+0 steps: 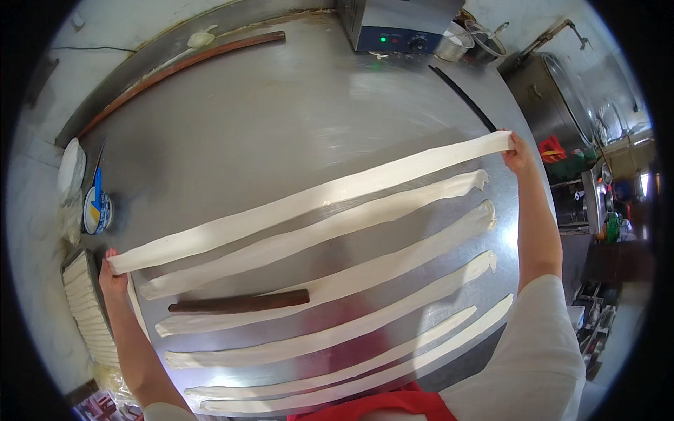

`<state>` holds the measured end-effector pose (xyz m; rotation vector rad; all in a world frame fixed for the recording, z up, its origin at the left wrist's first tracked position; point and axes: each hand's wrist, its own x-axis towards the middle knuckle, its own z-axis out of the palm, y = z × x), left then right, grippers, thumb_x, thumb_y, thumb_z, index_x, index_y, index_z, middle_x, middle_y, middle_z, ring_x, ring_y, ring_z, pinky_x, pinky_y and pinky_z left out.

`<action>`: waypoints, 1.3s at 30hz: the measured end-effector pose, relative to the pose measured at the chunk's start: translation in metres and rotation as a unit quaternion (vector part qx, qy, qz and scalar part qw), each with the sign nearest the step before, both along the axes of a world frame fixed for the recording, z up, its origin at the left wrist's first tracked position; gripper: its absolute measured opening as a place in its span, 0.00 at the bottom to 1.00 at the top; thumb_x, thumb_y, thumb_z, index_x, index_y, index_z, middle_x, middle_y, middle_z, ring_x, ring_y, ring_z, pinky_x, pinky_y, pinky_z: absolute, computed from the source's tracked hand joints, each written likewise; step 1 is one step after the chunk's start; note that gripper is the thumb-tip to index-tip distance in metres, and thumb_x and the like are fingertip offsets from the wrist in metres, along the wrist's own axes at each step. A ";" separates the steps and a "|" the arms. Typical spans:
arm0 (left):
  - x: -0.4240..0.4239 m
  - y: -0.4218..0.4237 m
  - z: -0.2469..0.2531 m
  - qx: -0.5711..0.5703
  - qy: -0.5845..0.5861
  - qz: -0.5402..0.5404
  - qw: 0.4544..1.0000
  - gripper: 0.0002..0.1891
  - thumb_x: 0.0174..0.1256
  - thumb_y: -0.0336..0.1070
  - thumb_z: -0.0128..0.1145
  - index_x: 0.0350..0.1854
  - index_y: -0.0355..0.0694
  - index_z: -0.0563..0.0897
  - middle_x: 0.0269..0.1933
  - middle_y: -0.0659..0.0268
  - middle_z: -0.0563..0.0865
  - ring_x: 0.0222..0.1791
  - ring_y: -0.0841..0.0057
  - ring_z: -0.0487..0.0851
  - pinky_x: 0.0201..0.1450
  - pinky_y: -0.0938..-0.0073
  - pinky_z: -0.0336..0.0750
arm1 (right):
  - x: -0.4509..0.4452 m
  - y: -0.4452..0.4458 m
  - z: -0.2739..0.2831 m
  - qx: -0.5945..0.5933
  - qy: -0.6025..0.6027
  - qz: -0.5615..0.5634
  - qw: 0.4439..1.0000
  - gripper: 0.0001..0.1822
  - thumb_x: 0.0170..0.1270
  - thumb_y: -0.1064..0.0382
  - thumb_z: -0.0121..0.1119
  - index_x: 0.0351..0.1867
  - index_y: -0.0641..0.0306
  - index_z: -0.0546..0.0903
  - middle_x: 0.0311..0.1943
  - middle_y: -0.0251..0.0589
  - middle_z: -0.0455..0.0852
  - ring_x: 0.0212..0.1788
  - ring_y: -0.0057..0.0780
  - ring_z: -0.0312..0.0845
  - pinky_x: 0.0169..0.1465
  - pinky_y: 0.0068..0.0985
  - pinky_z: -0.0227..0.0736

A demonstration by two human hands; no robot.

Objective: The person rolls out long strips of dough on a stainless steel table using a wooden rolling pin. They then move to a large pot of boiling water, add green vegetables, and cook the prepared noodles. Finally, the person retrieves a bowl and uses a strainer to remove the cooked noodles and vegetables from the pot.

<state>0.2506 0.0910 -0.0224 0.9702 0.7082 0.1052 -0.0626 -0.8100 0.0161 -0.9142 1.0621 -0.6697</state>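
Note:
A long flat strip of dough (310,199) is stretched between my two hands across the steel worktable. My left hand (112,276) grips its left end, while my right hand (516,153) pinches the right end near the table's right edge. Just below lies a second dough strip (316,231), slightly wrinkled at its ends. Further strips run roughly parallel towards me: a third strip (389,268), a fourth strip (337,334) and two narrower ones nearest my red apron (368,405). A short dark wooden rolling pin (239,301) rests on the third strip.
A long wooden rod (184,66) lies along the back edge. At the far side stands a steel appliance (408,31) with a lit green lamp. A blue-and-white bowl (98,213) holding a blue-handled brush and a tray of dough strips (87,300) sit left. A black rod (463,97) lies right.

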 end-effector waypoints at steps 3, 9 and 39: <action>-0.001 -0.007 0.013 0.033 -0.019 -0.012 0.999 0.20 0.72 0.40 0.28 0.60 0.35 0.61 0.56 0.59 0.72 0.56 0.69 0.71 0.60 0.68 0.67 | -0.007 0.003 0.020 -0.008 -0.003 -0.043 0.999 0.16 0.68 0.61 0.39 0.48 0.71 0.71 0.45 0.47 0.77 0.49 0.35 0.74 0.51 0.27 0.73; 0.012 -0.031 0.025 0.032 -0.076 -0.037 0.996 0.21 0.69 0.35 0.33 0.62 0.33 0.57 0.62 0.54 0.65 0.62 0.65 0.64 0.65 0.65 0.60 | 0.019 0.015 0.012 0.025 -0.090 0.001 0.996 0.16 0.66 0.65 0.39 0.50 0.76 0.67 0.48 0.53 0.74 0.51 0.42 0.72 0.55 0.33 0.71; -0.091 -0.097 0.085 0.707 -0.350 -0.394 0.472 0.12 0.63 0.36 0.45 0.43 0.41 0.79 0.46 0.63 0.80 0.51 0.66 0.74 0.61 0.62 0.60 | 0.149 0.586 0.031 -0.662 0.055 0.565 0.489 0.18 0.51 0.63 0.60 0.45 0.59 0.73 0.36 0.39 0.72 0.40 0.37 0.69 0.42 0.31 0.66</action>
